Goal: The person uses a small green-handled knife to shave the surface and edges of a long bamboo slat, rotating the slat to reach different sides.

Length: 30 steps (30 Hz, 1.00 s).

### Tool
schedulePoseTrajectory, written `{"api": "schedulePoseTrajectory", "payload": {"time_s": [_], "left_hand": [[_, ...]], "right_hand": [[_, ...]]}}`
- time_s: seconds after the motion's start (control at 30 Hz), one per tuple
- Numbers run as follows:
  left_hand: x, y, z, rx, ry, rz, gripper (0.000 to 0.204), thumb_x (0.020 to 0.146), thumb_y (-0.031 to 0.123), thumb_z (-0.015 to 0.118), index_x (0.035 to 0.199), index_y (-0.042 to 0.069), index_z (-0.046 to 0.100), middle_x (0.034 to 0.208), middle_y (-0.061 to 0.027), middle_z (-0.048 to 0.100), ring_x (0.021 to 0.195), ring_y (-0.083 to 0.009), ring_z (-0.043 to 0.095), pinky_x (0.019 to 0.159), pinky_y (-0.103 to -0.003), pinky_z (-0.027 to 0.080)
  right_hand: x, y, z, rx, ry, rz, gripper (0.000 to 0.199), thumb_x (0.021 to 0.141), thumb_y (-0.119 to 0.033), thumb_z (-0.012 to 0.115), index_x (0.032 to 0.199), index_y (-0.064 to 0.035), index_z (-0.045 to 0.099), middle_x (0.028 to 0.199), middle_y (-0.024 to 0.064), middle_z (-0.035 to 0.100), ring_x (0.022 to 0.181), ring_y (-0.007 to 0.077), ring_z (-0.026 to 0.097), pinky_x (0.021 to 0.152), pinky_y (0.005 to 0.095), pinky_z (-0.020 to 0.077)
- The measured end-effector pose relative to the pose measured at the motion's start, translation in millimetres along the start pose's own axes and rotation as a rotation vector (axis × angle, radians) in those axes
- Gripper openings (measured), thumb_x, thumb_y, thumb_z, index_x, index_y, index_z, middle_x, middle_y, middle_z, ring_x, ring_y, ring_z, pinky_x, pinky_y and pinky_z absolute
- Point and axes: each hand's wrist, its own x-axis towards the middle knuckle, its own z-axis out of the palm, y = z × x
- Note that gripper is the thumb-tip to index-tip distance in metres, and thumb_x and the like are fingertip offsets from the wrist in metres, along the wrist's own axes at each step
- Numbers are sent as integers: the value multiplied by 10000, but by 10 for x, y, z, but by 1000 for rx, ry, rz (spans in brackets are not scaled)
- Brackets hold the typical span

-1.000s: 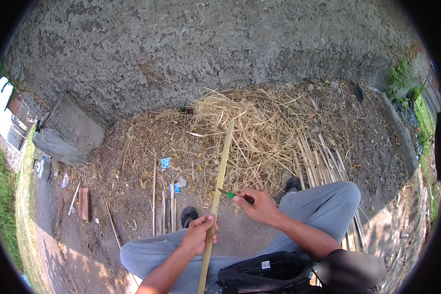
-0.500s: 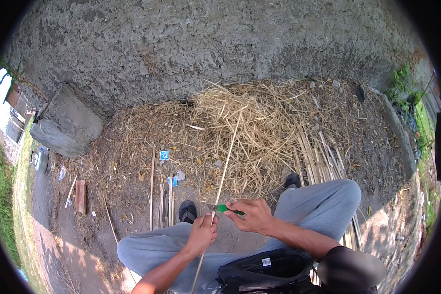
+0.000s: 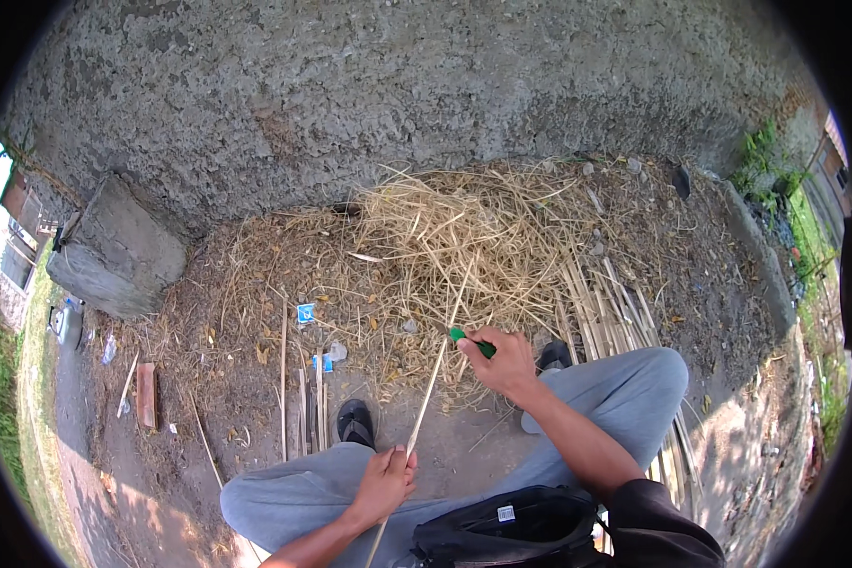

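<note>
A long thin bamboo strip (image 3: 437,367) runs from my lap out toward the straw pile. My left hand (image 3: 384,484) grips the strip low down, near my left knee. My right hand (image 3: 505,360) is closed on a green-handled knife (image 3: 470,341), whose blade meets the strip higher up. I sit with both knees in grey trousers (image 3: 625,398) spread apart. A dark sandal (image 3: 355,421) shows on my left foot.
A heap of dry straw (image 3: 445,237) lies against a rough grey wall (image 3: 398,104). Split bamboo slats (image 3: 615,312) lie at the right, thin sticks (image 3: 298,398) at the left. A concrete block (image 3: 118,256) stands far left. A black bag (image 3: 511,530) rests on my lap.
The strip has turned from its broad face to its thin edge and tilted rightward. My right hand with the knife has shifted slightly along it; my left hand has slid lower.
</note>
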Motion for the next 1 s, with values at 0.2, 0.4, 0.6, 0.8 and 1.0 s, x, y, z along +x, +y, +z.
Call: {"api": "schedulePoseTrajectory", "payload": {"time_s": [0.2,0.4,0.6,0.8,1.0], "left_hand": [[-69,-12,-28,13,8,-58,322,1064,286,340,881,54,467,602,36,346,436,-59,297,386,-255,240],[-69,-102,-57,54,-3,-163,323,1065,289,336,888,54,471,600,33,349,419,-64,294,374,-254,241],[-15,-102,-99,27,10,-229,338,1065,308,352,892,49,485,599,35,363,427,-68,323,363,-256,250],[12,-265,-114,182,59,-166,343,1058,321,383,884,47,493,598,27,386,418,-73,330,360,-257,255],[-52,-187,-203,10,-12,-282,361,1054,364,381,892,59,486,597,32,383,419,-65,331,356,-250,257]], "right_hand": [[113,136,-13,-60,68,41,294,875,-386,674,949,-105,725,649,100,671,580,330,654,592,426,528],[308,365,-121,-172,-5,287,327,892,-428,638,973,-122,720,654,125,665,688,358,677,669,475,533],[335,718,-16,-272,-13,320,312,880,-442,649,944,-143,712,752,134,680,794,364,669,726,497,513],[340,776,1,-235,-100,368,260,891,-336,636,988,-103,696,785,180,690,788,381,676,725,494,529],[361,1382,-37,-312,172,442,302,888,-375,649,954,-85,698,803,191,688,795,380,673,729,490,522]]}}
